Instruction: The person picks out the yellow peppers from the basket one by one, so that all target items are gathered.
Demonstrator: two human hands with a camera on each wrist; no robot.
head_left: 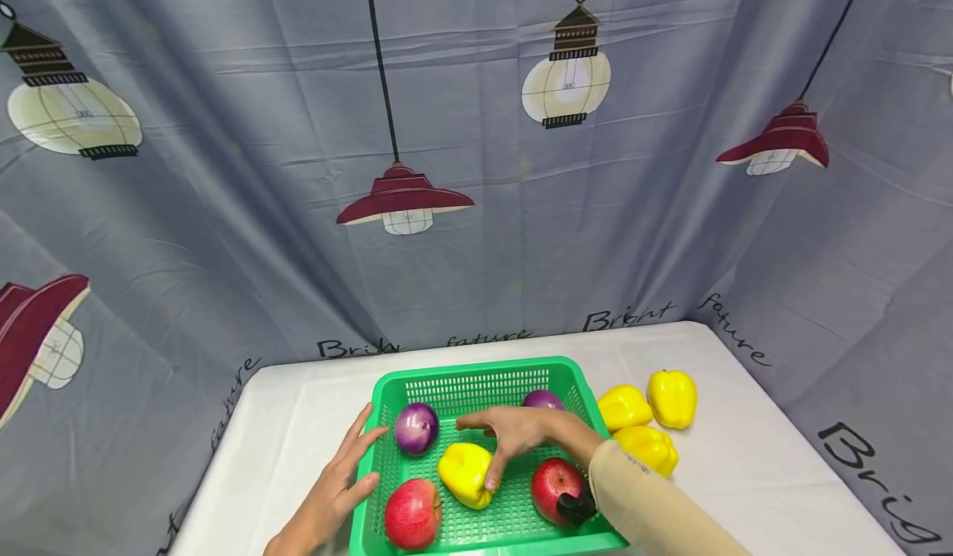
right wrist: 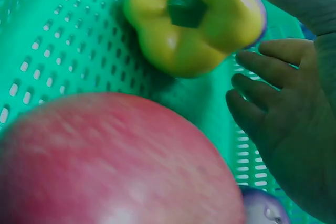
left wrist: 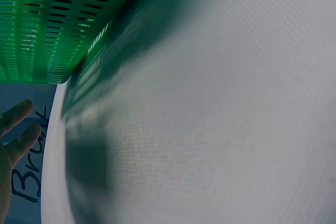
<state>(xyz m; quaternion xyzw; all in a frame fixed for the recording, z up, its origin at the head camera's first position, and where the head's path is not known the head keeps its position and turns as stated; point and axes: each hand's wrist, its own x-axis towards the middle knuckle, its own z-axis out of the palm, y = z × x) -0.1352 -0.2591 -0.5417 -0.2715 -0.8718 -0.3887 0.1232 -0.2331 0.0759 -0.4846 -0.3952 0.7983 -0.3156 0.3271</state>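
A green plastic basket stands on the white table. In it lie a yellow bell pepper, two red apples, one front left and one front right, and two round purple vegetables, left and back right. My right hand hovers over the basket with fingers spread. Its thumb is at the pepper's right side; in the right wrist view a gap shows between fingers and pepper. My left hand is at the basket's left rim, fingers extended; whether they touch it, I cannot tell.
Three more yellow bell peppers lie on the table just right of the basket. The table has a white cover. A grey curtain printed with lamps and lettering hangs behind and at both sides.
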